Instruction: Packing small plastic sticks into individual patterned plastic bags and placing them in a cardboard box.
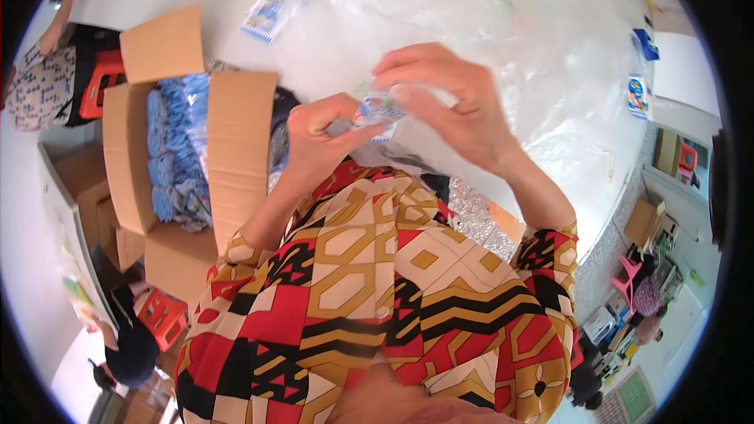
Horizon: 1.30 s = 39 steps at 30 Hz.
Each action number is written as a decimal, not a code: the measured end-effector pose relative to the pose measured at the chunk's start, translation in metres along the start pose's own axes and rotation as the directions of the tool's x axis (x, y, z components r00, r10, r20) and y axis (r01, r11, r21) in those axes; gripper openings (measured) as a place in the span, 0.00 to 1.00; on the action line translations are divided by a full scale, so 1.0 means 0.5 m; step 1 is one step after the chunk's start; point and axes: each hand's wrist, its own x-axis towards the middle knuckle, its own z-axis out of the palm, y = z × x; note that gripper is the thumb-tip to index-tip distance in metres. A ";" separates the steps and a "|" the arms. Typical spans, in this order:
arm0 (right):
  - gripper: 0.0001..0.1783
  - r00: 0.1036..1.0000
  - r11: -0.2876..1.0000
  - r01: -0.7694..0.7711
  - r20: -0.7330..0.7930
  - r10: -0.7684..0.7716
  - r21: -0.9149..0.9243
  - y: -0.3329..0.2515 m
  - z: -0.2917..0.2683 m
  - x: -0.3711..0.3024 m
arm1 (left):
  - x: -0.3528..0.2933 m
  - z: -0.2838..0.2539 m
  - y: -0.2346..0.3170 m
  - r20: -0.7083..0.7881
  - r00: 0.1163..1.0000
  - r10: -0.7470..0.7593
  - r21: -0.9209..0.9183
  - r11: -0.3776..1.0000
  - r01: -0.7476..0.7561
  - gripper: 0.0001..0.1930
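Note:
Close in front of my body, both hands grip a small clear plastic packet (378, 110) with blue and red print. My left hand (323, 129) pinches its left side, thumb and fingers pressed together. Over its right side, my right hand (459, 102) is curled with thumb and fingertips at the plastic. What the packet contains is too small to make out. Behind the hands spreads a white table (310, 59) with loose clear plastic sheeting (550, 63) over much of it.
Left of me, an open cardboard box (239, 149) holds bundled blue packets (177, 149). A printed blue-and-white packet (265, 12) lies farther back; another (637, 96) is near the table's right edge. Red stools (163, 319) and other people (47, 82) are around the room.

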 end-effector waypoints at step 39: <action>0.05 0.872 0.578 -0.487 -0.405 0.276 -0.655 0.369 -0.339 0.014 | -0.003 0.006 0.004 0.046 0.990 -0.132 -0.123 0.983 0.136 0.08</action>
